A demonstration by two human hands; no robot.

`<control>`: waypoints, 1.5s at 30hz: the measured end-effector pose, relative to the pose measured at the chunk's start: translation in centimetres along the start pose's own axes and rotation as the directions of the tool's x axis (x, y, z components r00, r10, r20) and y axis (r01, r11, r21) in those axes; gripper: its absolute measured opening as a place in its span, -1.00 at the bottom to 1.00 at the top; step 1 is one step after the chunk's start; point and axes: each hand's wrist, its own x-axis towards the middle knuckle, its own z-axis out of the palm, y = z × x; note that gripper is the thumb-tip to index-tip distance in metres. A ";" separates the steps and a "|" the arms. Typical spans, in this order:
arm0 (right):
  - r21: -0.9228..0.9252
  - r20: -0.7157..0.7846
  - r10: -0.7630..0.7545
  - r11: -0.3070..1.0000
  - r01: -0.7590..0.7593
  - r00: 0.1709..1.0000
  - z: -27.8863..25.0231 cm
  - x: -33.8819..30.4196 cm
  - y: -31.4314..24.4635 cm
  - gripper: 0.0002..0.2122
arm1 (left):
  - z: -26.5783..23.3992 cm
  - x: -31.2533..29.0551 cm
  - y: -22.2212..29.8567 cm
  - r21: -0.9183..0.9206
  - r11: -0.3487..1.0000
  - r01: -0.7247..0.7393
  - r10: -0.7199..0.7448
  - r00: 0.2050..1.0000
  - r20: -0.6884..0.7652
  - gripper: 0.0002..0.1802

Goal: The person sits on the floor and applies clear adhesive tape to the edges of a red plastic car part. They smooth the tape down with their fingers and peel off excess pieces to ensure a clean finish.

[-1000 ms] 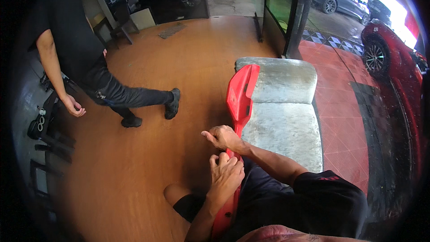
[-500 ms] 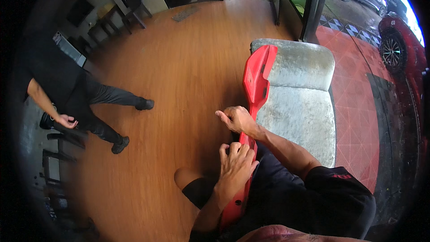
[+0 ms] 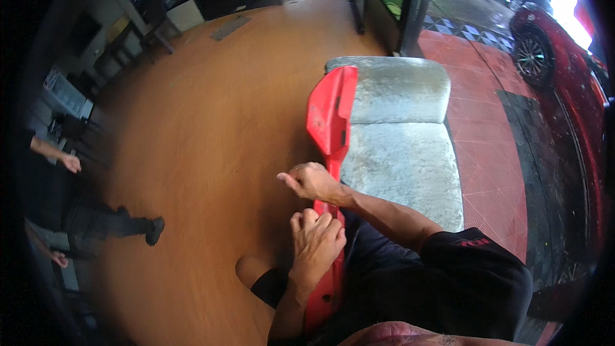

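Observation:
A long red plastic panel (image 3: 330, 118), shaped like a car body part, lies lengthwise over my lap. Its broad, flared end rests against the grey sofa seat, and its near end runs down beside my body. My left hand (image 3: 315, 243) is on the panel's narrow part, fingers bent over it. Just beyond, my right hand (image 3: 311, 181) is closed at the panel's left side, thumb sticking out and wrist crossing over the panel. Whatever its fingers hold, if anything, is hidden.
The worn grey sofa (image 3: 400, 154) stands to the right, beside red floor tiles (image 3: 483, 179). A red car (image 3: 564, 70) is parked further right. On the brown wooden floor (image 3: 211, 141), a person in dark clothes (image 3: 57, 186) is at the left. Chairs (image 3: 157, 32) line the far left wall.
The whole view has shifted, so my hands, the panel and sofa appear further left. Both hands keep their places on the panel. The other person has moved toward the left rim.

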 end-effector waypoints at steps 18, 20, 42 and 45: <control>-0.019 0.017 0.048 0.999 -0.048 0.999 -0.5 0.0 -0.9 -0.42 | -2.0 -1.0 1.9 0.011 0.999 0.045 -0.046 0.993 0.111 -0.64; -0.021 0.037 0.057 0.998 -0.057 0.998 -0.5 -0.2 -0.7 -0.44 | -1.5 -0.8 1.6 0.017 0.999 0.032 -0.034 0.994 0.105 -0.64; -0.009 -0.022 0.008 1.000 -0.009 1.000 0.5 0.2 0.5 -0.47 | -1.0 -0.6 0.8 -0.008 0.998 0.069 -0.068 0.997 0.024 -0.67; 0.027 -0.013 -0.016 0.999 0.016 1.000 0.2 0.3 -0.4 -0.48 | -1.5 -1.5 0.8 0.007 0.999 0.047 -0.047 0.998 0.041 -0.67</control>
